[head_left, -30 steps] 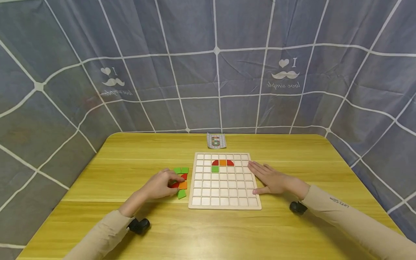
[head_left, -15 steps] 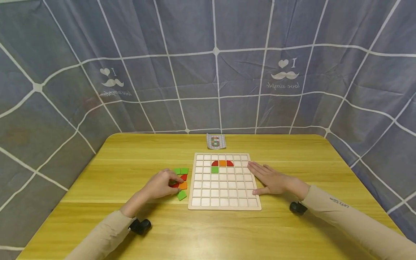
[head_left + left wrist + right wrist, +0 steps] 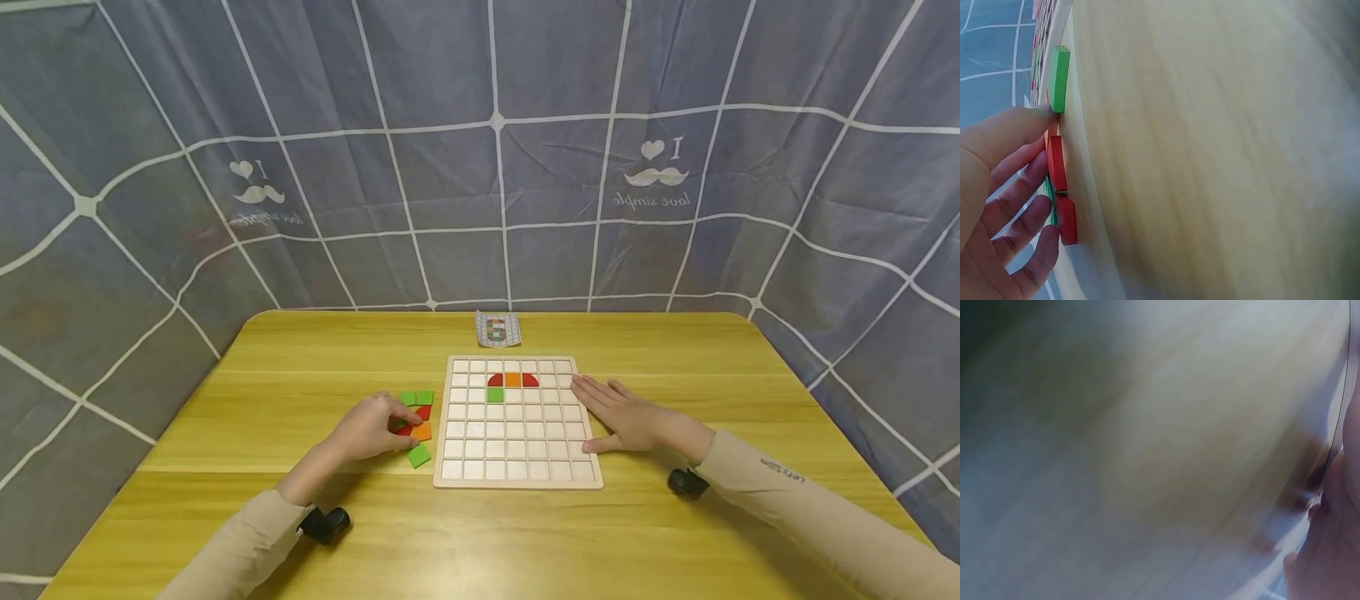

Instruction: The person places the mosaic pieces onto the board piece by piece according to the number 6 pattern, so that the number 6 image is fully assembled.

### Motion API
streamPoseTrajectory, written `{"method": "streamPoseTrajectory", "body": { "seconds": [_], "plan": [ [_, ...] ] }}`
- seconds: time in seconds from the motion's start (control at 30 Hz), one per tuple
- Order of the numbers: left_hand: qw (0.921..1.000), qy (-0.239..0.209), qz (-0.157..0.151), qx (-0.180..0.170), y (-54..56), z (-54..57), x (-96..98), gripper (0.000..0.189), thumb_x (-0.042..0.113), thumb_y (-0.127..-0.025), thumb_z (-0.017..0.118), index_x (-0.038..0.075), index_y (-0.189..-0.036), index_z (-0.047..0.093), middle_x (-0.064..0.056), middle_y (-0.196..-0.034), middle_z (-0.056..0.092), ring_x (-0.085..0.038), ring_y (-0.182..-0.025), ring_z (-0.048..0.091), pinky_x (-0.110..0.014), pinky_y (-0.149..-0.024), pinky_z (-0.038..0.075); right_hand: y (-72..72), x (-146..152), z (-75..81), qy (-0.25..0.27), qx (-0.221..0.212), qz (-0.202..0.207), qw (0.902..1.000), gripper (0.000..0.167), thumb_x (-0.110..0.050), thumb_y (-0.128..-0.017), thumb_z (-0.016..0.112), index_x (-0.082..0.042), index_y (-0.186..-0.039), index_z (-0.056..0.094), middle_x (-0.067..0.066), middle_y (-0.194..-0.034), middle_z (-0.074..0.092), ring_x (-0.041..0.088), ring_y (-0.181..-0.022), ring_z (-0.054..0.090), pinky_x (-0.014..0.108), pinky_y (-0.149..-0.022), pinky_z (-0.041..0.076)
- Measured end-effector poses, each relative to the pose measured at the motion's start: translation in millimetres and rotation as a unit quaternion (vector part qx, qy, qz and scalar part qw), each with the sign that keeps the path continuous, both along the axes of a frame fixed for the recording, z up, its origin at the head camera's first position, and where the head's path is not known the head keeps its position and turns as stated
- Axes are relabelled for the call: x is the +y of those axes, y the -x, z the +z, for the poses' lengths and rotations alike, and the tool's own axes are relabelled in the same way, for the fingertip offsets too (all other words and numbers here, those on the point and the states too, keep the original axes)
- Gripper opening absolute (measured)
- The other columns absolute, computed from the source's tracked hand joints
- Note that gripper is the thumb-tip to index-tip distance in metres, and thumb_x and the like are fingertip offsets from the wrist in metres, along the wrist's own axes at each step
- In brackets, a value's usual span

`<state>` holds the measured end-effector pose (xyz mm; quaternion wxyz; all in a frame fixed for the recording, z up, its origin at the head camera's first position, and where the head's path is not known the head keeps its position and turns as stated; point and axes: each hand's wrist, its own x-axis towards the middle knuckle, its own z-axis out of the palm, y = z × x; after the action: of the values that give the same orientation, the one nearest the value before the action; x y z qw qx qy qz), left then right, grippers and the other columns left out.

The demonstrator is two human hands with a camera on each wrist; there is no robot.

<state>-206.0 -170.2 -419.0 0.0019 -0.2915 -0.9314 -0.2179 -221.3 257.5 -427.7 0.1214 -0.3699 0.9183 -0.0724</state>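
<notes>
My left hand (image 3: 375, 427) hovers low over a small group of coloured wooden tiles left of the board. Its thumb tip is right at a green square tile (image 3: 1059, 80), while the other fingers, slightly bent and spread, lie over an orange square tile (image 3: 422, 431) and two red rounded tiles (image 3: 1057, 164). Two more green tiles (image 3: 424, 397) lie just beyond the fingers. The wooden grid board (image 3: 517, 483) holds an orange tile (image 3: 513, 380) between two red rounded ones, with a green tile (image 3: 495, 395) below the left one. My right hand (image 3: 626, 417) rests flat along the board's right edge, fingers extended.
Behind the board lies a small printed pattern card (image 3: 497, 330). The wooden table (image 3: 540, 550) reaches back to a grey-blue curtain (image 3: 450, 175) with white lines, which also hangs along both sides.
The green tile by my left thumb has turned a little and slid slightly toward me. My right hand stays in place on the board's edge.
</notes>
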Motion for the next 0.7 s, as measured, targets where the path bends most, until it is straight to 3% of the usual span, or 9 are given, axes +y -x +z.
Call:
{"method": "streamPoseTrajectory", "body": {
  "seconds": [0.3, 0.7],
  "plan": [
    [0.9999, 0.004, 0.011, -0.001, -2.8, -0.2, 0.4, 0.021, 0.022, -0.074, 0.082, 0.013, -0.093, 0.078, 0.006, -0.087, 0.072, -0.008, -0.079, 0.055, -0.021, -0.067, 0.044, 1.1, 2, -7.8, 0.006, 0.008, -0.001, 0.9999, 0.097, -0.063, -0.090, 0.048, -0.002, -0.154, 0.008, 0.019, -0.161, 0.004, 0.037, -0.148, 0.009, 0.062, -0.114, 0.011],
    [0.9996, -0.001, 0.028, 0.000, -2.2, 3.5, 5.4, 0.022, 0.021, -0.070, 0.083, 0.014, -0.090, 0.078, 0.008, -0.088, 0.071, -0.010, -0.082, 0.057, -0.026, -0.070, 0.048, -2.4, -1, 3.3, 0.002, -0.002, -0.002, 1.0000, 0.094, -0.058, -0.092, 0.050, 0.003, -0.153, 0.011, 0.023, -0.160, 0.006, 0.041, -0.147, 0.010, 0.064, -0.113, 0.012]
  ]
}}
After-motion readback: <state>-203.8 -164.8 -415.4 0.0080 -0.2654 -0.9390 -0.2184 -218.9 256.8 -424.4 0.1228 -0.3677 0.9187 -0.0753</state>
